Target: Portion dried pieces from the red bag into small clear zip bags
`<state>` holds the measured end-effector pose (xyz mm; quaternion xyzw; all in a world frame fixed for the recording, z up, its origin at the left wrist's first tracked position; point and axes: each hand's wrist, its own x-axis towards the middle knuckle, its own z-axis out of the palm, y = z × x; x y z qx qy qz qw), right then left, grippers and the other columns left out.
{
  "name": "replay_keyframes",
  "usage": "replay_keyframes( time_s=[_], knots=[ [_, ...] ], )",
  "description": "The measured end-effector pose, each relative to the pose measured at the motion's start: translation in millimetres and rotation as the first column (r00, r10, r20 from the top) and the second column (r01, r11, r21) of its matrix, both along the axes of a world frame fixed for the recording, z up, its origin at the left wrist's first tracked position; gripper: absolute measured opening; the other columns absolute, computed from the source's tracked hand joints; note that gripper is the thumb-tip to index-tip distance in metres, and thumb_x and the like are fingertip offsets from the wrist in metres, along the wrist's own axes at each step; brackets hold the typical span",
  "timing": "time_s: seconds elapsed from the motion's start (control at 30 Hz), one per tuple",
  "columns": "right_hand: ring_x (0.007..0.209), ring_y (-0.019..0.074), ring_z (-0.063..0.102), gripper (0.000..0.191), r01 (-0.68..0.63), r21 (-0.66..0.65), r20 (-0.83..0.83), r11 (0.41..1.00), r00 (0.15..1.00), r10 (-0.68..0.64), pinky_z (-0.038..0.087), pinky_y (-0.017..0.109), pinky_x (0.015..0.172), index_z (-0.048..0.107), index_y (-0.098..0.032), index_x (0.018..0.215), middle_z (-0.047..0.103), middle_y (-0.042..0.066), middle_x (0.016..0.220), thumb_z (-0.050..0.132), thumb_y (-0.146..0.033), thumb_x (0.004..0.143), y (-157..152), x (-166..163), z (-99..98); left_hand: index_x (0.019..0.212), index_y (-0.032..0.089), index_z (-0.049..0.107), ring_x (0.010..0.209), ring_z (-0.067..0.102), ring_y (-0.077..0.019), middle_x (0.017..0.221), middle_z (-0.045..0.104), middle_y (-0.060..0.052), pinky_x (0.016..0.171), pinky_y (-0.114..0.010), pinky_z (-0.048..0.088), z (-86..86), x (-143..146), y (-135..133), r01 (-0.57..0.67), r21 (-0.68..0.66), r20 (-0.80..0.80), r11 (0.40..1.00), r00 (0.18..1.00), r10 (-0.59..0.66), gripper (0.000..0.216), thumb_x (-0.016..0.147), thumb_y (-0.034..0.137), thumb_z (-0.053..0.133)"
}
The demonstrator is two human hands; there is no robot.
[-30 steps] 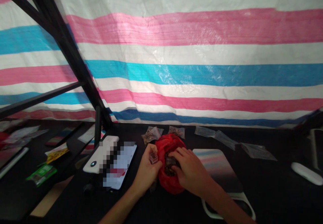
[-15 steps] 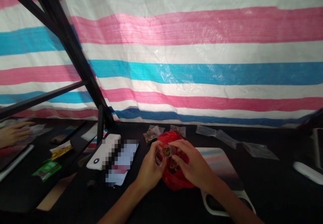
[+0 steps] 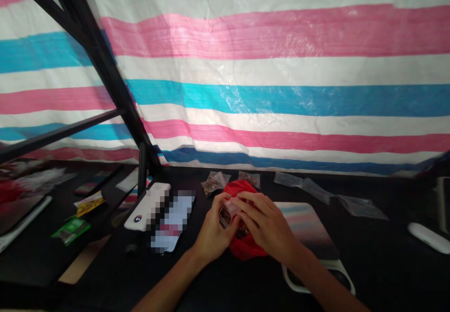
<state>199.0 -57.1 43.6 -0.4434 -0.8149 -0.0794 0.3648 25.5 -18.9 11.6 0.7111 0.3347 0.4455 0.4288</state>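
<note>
My left hand [image 3: 211,232] and my right hand [image 3: 267,225] meet over a red plastic bag [image 3: 246,248] on the black table. Together they pinch a small clear packet [image 3: 228,211] with brown bits inside, the fingers of both hands closed on it. The red bag lies mostly under my right hand. Two filled clear packets [image 3: 214,182] of brown bits lie just behind the bag.
A white power bank [image 3: 147,206] and a phone [image 3: 174,220] lie left of my hands. A scale [image 3: 309,230] sits on the right, with empty clear packets [image 3: 330,197] behind it. A white object [image 3: 429,238] is far right. Black frame bars [image 3: 105,73] rise at left before a striped tarp.
My right hand came out of the red bag and joined my left hand on the small packet. Another person's hand appeared briefly at the far left and is gone.
</note>
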Motion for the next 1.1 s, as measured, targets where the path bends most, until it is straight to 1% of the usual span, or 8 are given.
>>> replay_keyframes(
  time_s=[0.13,0.27,0.43,0.57,0.73,0.87,0.97,1.1],
  knots=[
    [0.114,0.0238,0.061,0.037,0.025,-0.112,0.006,0.993,1.0,-0.025,0.049,0.041,0.097,0.061,-0.024,0.132,0.065,0.009,0.13,0.052,-0.014,0.097,2,9,5.6,0.123,0.024,0.042,0.076,0.062,-0.015,0.084,0.06,0.004,0.075,-0.028,0.05,0.4,-3,7,-0.193,-0.057,0.0,0.98,0.981,0.193,0.042,0.087,0.022,0.063],
    [0.108,0.0249,0.062,0.038,0.086,-0.328,0.119,0.941,0.992,-0.049,0.048,0.042,0.093,0.067,-0.023,0.123,0.068,0.008,0.122,0.056,-0.008,0.091,2,16,8.2,0.117,0.022,0.043,0.073,0.06,-0.0151,0.08,0.057,0.005,0.073,-0.028,0.047,-0.2,-8,16,-0.337,-0.117,-0.058,0.934,0.942,0.332,0.043,0.08,0.021,0.065],
    [0.106,0.0265,0.061,0.036,0.227,-0.416,0.226,0.881,0.964,-0.141,0.047,0.042,0.092,0.069,-0.021,0.118,0.066,0.009,0.115,0.059,-0.008,0.086,2,12,4.5,0.124,0.021,0.042,0.08,0.063,-0.0161,0.094,0.06,0.0,0.078,-0.03,0.048,-3.5,-8,16,-0.299,-0.166,-0.076,0.94,0.954,0.291,0.054,0.076,0.021,0.066],
    [0.104,0.0268,0.061,0.026,0.286,-0.445,0.252,0.849,0.949,-0.188,0.045,0.04,0.091,0.069,-0.02,0.113,0.066,0.01,0.114,0.06,-0.014,0.089,3,5,0.5,0.131,0.021,0.038,0.076,0.065,-0.0155,0.096,0.067,-0.001,0.076,-0.03,0.049,-2.0,-7,14,-0.165,-0.326,-0.057,0.931,0.986,0.155,0.062,0.075,0.02,0.065],
    [0.105,0.0255,0.062,0.03,0.234,-0.496,0.179,0.836,0.97,-0.166,0.043,0.04,0.093,0.068,-0.023,0.119,0.069,0.007,0.116,0.063,-0.015,0.09,4,4,-4.1,0.123,0.022,0.044,0.068,0.062,-0.0132,0.087,0.068,0.002,0.065,-0.025,0.047,7.4,-5,13,-0.069,-0.471,0.092,0.879,0.988,0.127,0.061,0.068,0.022,0.069],
    [0.103,0.0237,0.064,0.029,0.186,-0.547,0.067,0.817,0.982,-0.179,0.042,0.038,0.092,0.07,-0.024,0.112,0.073,0.004,0.111,0.065,-0.011,0.087,5,5,-4.2,0.116,0.022,0.05,0.077,0.067,-0.0149,0.088,0.07,0.002,0.075,-0.026,0.05,11.0,-5,14,-0.064,-0.536,0.176,0.842,0.967,0.185,0.054,0.066,0.025,0.071],
    [0.102,0.023,0.067,0.03,0.148,-0.587,-0.03,0.796,0.979,-0.204,0.042,0.038,0.093,0.072,-0.025,0.107,0.076,0.002,0.108,0.064,-0.007,0.084,7,5,-5.0,0.113,0.021,0.051,0.083,0.068,-0.0173,0.089,0.071,0.0,0.081,-0.029,0.051,8.2,-5,17,-0.06,-0.544,0.206,0.837,0.957,0.202,0.05,0.067,0.027,0.071],
    [0.097,0.022,0.069,0.03,0.074,-0.602,-0.18,0.795,0.957,-0.226,0.046,0.037,0.093,0.073,-0.024,0.106,0.077,0.002,0.103,0.063,-0.007,0.084,8,7,-4.3,0.116,0.022,0.048,0.081,0.068,-0.0174,0.093,0.07,-0.001,0.078,-0.029,0.051,4.2,-6,20,-0.124,-0.404,0.163,0.906,0.965,0.205,0.05,0.072,0.026,0.07]
  ],
)
